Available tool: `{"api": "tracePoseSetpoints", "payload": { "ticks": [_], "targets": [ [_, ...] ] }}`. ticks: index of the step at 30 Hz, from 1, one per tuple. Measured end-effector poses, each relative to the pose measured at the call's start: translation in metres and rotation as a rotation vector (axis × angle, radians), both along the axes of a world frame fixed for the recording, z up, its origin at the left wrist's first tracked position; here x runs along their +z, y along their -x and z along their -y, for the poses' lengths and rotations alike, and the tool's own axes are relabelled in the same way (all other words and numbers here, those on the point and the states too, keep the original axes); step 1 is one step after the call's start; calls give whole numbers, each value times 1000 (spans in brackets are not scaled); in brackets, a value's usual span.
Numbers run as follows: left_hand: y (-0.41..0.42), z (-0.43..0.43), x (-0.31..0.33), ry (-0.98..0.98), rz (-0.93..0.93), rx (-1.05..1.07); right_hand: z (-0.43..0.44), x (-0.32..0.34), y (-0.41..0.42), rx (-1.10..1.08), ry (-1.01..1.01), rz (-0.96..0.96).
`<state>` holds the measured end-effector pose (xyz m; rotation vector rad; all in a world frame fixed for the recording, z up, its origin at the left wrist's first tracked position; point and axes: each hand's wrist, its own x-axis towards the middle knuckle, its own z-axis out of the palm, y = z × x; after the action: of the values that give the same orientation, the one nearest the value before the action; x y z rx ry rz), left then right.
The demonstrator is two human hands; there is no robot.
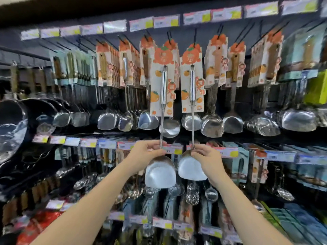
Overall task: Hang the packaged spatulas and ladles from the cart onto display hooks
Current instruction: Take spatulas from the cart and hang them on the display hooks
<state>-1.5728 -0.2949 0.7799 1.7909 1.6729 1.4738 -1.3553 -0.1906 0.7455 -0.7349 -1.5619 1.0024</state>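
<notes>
Two steel spatulas on white cards with orange fruit prints are raised side by side at the display. My left hand [147, 152] pinches the thin shaft of the left spatula [162, 110] just above its blade [160, 174]. My right hand [206, 156] pinches the shaft of the right spatula [192, 96] above its blade [192, 169]. Both card tops reach the black display hooks [169, 37] in the upper row; whether the hooks pass through the card holes I cannot tell. The cart is out of view.
The upper row holds several carded spatulas and ladles [217, 68] hanging left and right of the two I hold. Price tag strips [166, 21] run along each shelf edge. Dark pans [12, 124] hang at the far left. More utensils [192, 193] fill the lower rows.
</notes>
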Motion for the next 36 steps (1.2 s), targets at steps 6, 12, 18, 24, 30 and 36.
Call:
{"api": "tracePoseSetpoints", "payload": {
  "ticks": [6,12,18,24,30,36],
  "targets": [
    [40,-25,4,-18,52,-70,-13,12,11,-75,-3,-36],
    [63,-48,13,-52,79,-91,-43,24,16,-122,-11,-46],
    [75,-76,21,-52,138,-90,-69,35,17,-146,-23,-43],
    [64,-94,36,-88,129,-142,-89,58,22,-115,-40,-59],
    [52,-106,48,-80,139,-121,-105,81,26,-83,-64,-43],
    [48,-116,56,-113,132,-144,-117,100,32,-68,-109,-50]
  ]
}}
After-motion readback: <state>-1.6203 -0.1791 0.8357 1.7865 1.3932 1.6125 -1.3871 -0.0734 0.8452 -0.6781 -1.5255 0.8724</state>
